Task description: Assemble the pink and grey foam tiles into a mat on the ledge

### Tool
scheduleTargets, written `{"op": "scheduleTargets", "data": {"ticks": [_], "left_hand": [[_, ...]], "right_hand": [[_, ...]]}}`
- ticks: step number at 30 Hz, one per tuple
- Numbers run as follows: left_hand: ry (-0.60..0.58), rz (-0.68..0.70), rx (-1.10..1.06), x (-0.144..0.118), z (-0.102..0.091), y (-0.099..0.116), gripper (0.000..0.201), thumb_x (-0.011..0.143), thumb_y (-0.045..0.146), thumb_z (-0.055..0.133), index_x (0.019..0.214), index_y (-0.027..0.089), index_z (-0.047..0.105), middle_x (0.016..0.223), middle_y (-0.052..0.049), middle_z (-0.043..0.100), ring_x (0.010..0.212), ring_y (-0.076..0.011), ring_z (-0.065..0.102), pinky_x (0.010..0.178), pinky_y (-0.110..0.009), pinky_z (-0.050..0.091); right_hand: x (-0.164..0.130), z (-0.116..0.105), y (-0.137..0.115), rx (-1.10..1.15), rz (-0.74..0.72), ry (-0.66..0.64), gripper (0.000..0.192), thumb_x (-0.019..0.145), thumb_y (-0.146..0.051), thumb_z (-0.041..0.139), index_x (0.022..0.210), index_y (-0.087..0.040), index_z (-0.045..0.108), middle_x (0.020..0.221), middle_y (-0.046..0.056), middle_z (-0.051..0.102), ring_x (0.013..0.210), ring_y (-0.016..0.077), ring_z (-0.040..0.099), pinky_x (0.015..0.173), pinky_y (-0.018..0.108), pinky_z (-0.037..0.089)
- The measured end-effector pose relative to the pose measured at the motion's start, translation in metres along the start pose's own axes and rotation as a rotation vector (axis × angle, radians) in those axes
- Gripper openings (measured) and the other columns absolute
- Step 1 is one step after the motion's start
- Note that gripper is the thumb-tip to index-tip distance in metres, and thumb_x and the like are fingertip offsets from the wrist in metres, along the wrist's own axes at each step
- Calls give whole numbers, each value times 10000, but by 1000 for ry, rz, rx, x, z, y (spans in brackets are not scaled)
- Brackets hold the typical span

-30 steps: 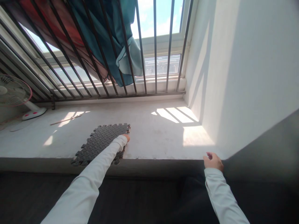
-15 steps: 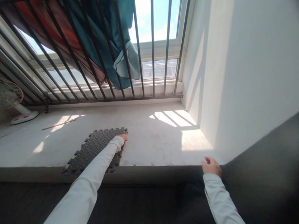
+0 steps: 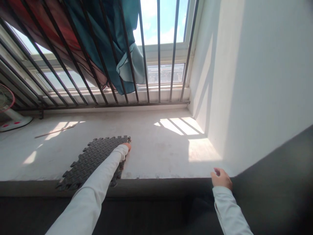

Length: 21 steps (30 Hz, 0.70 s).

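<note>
A dark grey foam puzzle mat (image 3: 95,156) lies on the pale concrete window ledge (image 3: 158,153), its near corner hanging over the ledge's front edge. My left hand (image 3: 126,146) reaches out to the mat's far right corner and grips it there. The white sleeve hides most of that hand. My right hand (image 3: 221,178) rests on the ledge's front edge, close to the white wall (image 3: 256,81). Its fingers are loosely curled and hold nothing.
Black window bars (image 3: 158,65) close off the back of the ledge, with teal and red cloth (image 3: 107,42) hanging behind them. A small fan (image 3: 9,114) stands at the far left, and a thin stick (image 3: 55,131) lies near it. A dark surface (image 3: 151,209) runs below the ledge.
The view has shifted right and down. The mat sits a little nearer the front edge, with my left hand still on its corner. My right hand has barely moved.
</note>
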<state>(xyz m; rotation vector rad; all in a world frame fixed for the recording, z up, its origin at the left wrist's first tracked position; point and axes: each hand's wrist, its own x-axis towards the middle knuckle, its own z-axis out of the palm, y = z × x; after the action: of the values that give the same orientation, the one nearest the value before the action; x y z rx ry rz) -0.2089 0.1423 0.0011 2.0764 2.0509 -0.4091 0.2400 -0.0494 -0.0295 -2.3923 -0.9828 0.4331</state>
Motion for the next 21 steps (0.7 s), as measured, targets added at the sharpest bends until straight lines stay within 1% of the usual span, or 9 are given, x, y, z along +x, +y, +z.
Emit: {"op": "scheduleTargets", "data": {"ticks": [3, 5, 8, 10, 12, 14, 16, 18, 21], "left_hand": [[-22, 64, -20, -14, -6, -11, 320, 566, 183, 632, 883, 171, 670, 1001, -95, 649, 858, -213, 603, 779, -272, 454], [10, 119, -53, -28, -9, -23, 418, 652, 224, 577, 1070, 213, 587, 1185, -56, 551, 875, -152, 591, 833, -233, 423], [97, 164, -100, -57, -5, -47, 426, 754, 270, 459, 1174, 215, 503, 1244, -57, 492, 825, -117, 595, 848, -226, 414], [121, 134, -68, -82, 7, -65, 438, 759, 311, 445, 1176, 192, 505, 1224, -78, 507, 938, -158, 569, 889, -251, 392], [109, 39, 4, -110, 29, -81, 514, 745, 374, 451, 1217, 171, 467, 1251, -100, 484, 1091, -210, 483, 935, -290, 361], [123, -64, 47, -139, 53, -90, 600, 738, 433, 434, 1270, 158, 395, 1309, -112, 423, 1170, -242, 407, 961, -333, 337], [145, -98, 59, -166, 75, -92, 624, 750, 459, 391, 1303, 174, 337, 1366, -97, 340, 1223, -259, 334, 967, -381, 325], [158, -102, 69, -185, 87, -87, 601, 766, 440, 361, 1321, 220, 293, 1405, -57, 259, 1267, -258, 250, 972, -436, 302], [168, -136, 96, -200, 84, -75, 575, 762, 385, 392, 1318, 287, 280, 1417, -7, 226, 1283, -241, 211, 977, -482, 271]], "right_hand": [[-5, -1, -4, -4, -45, 53, 333, 671, -298, 400, 947, -177, 541, 974, 88, 569, 883, 219, 523, 795, 340, 407], [-5, -1, -5, -9, -43, 45, 335, 673, -302, 400, 951, -180, 542, 979, 86, 569, 886, 222, 522, 799, 347, 406], [-1, -2, -7, -21, 6, -34, 347, 660, -300, 429, 967, -182, 541, 1008, 86, 564, 898, 226, 521, 796, 348, 408], [0, -2, -8, -29, 23, -58, 345, 655, -295, 439, 964, -182, 542, 1009, 87, 564, 897, 230, 521, 791, 350, 410], [-2, -1, -9, -26, -14, -15, 328, 663, -299, 429, 950, -187, 543, 994, 84, 568, 891, 232, 522, 789, 353, 408], [-6, 1, -9, -22, -66, 45, 315, 677, -304, 410, 940, -192, 542, 971, 79, 573, 883, 230, 524, 790, 355, 406], [-10, 4, -9, -27, -102, 74, 314, 688, -311, 397, 940, -195, 542, 955, 75, 574, 874, 227, 526, 788, 353, 405], [-11, 7, -9, -36, -112, 73, 315, 690, -316, 396, 939, -194, 546, 942, 74, 575, 864, 226, 526, 782, 353, 406], [-7, 11, -6, -23, -104, 59, 313, 677, -316, 415, 929, -194, 554, 935, 78, 577, 859, 230, 524, 767, 360, 410]]}}
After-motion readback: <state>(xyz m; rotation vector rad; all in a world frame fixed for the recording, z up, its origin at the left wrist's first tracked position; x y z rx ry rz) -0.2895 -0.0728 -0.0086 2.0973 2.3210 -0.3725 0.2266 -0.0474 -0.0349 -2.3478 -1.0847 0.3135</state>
